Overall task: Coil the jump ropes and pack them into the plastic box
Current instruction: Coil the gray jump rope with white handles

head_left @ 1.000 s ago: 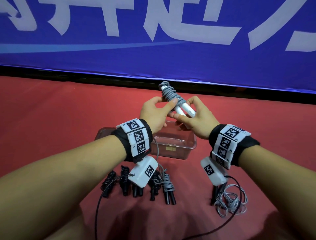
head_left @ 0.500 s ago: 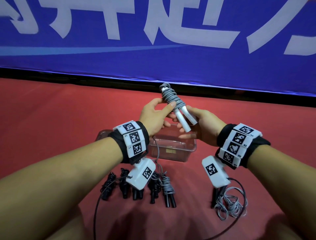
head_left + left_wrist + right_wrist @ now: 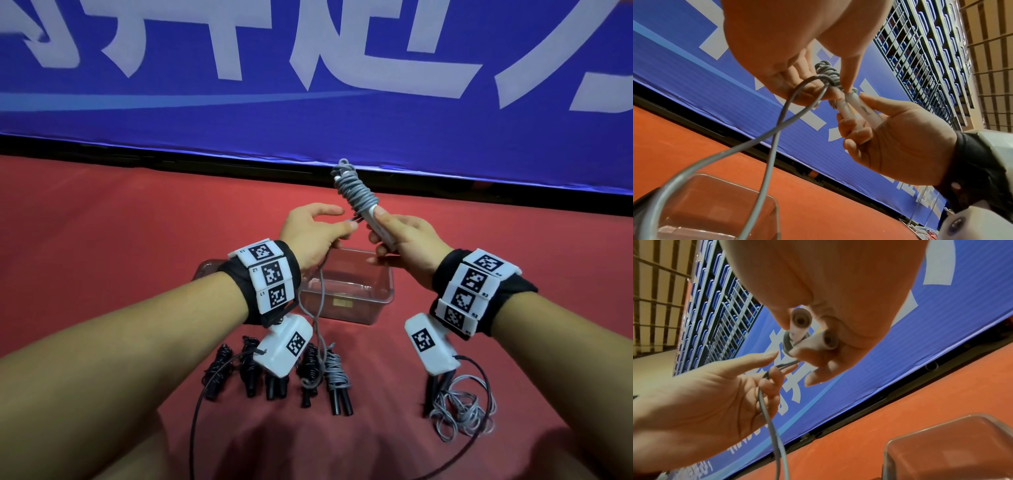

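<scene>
Red flooring under both hands carried a clear plastic box (image 3: 346, 301) with no rope visible inside, five coiled ropes (image 3: 277, 373) and one loose rope (image 3: 462, 407) nearer the wrists, while the right hand (image 3: 404, 246) clasped the white handles (image 3: 380, 229) and the left hand (image 3: 311, 236) pinched the unwound grey cord (image 3: 320, 308), so packing appeared not yet begun.

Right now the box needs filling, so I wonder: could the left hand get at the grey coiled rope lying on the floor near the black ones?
Probably not at once: the left hand pinches the loose cord being wound. The grey coiled rope itself lies uncovered below that wrist.
</scene>
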`<state>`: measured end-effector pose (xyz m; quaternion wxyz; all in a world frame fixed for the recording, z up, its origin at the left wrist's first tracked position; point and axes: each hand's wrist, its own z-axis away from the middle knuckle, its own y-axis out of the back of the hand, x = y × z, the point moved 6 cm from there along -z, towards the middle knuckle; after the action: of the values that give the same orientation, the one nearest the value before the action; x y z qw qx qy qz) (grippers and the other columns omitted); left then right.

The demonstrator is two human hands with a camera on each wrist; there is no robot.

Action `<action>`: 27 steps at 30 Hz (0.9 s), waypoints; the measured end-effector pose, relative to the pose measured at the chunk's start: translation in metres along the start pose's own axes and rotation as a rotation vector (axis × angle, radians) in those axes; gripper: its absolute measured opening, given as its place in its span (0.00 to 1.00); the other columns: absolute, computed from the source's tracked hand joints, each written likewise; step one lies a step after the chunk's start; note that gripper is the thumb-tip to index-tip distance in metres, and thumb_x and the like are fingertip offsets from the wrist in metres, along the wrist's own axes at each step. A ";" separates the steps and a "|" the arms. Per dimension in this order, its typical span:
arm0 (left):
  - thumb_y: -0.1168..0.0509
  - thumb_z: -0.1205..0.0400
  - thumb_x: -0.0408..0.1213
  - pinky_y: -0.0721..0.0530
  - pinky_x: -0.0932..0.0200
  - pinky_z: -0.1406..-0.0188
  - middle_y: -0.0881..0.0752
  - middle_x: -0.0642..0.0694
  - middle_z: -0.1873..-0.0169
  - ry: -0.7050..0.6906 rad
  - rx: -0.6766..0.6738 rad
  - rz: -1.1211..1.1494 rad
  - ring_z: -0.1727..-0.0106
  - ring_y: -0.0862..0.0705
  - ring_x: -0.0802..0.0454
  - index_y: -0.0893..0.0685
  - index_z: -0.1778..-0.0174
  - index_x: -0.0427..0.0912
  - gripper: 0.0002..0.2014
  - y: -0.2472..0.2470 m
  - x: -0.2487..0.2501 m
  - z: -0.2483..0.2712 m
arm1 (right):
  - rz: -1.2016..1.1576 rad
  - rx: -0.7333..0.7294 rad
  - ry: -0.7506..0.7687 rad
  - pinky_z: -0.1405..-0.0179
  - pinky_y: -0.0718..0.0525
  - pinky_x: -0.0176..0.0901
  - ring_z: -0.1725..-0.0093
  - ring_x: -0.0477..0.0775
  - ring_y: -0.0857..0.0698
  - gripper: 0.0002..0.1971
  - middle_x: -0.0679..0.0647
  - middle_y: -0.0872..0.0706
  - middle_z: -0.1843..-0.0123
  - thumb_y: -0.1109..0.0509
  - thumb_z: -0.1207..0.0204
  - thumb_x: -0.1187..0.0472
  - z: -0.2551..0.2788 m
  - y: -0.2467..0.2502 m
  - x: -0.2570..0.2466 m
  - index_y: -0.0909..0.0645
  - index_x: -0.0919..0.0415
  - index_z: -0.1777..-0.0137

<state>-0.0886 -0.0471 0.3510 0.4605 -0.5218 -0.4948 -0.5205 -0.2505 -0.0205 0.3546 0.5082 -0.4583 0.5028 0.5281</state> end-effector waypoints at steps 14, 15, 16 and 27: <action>0.26 0.19 0.51 0.24 0.66 0.74 0.14 0.48 0.74 -0.031 0.020 -0.001 0.78 0.24 0.57 0.08 0.56 0.37 0.17 -0.010 -0.001 0.004 | 0.269 0.030 0.130 0.79 0.18 0.41 0.73 0.58 0.11 0.20 0.63 0.08 0.62 0.21 0.24 0.59 0.003 -0.001 -0.005 0.32 0.58 0.48; 0.26 0.19 0.52 0.25 0.66 0.74 0.15 0.49 0.74 -0.031 0.011 -0.013 0.78 0.25 0.57 0.08 0.61 0.39 0.17 -0.010 -0.002 0.004 | 0.265 0.016 0.136 0.79 0.18 0.40 0.73 0.58 0.11 0.19 0.65 0.09 0.62 0.21 0.23 0.61 0.004 -0.003 -0.005 0.32 0.59 0.48; 0.26 0.19 0.53 0.26 0.66 0.75 0.16 0.50 0.75 -0.037 0.001 -0.023 0.79 0.25 0.57 0.09 0.66 0.43 0.17 -0.012 -0.002 0.005 | 0.260 0.000 0.138 0.79 0.18 0.40 0.72 0.58 0.11 0.17 0.66 0.09 0.62 0.22 0.23 0.63 0.004 -0.005 -0.005 0.32 0.59 0.49; 0.29 0.15 0.47 0.24 0.61 0.70 0.20 0.52 0.73 -0.070 -0.023 0.019 0.76 0.25 0.58 0.14 0.61 0.46 0.11 -0.012 -0.001 0.000 | -0.187 -0.143 -0.230 0.70 0.12 0.44 0.66 0.58 0.15 0.22 0.63 0.13 0.62 0.50 0.10 0.48 0.011 -0.014 0.001 0.19 0.64 0.40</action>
<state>-0.1007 -0.0462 0.3495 0.4418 -0.5494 -0.4996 -0.5033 -0.2362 -0.0095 0.3532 0.5755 -0.4746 0.3578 0.5618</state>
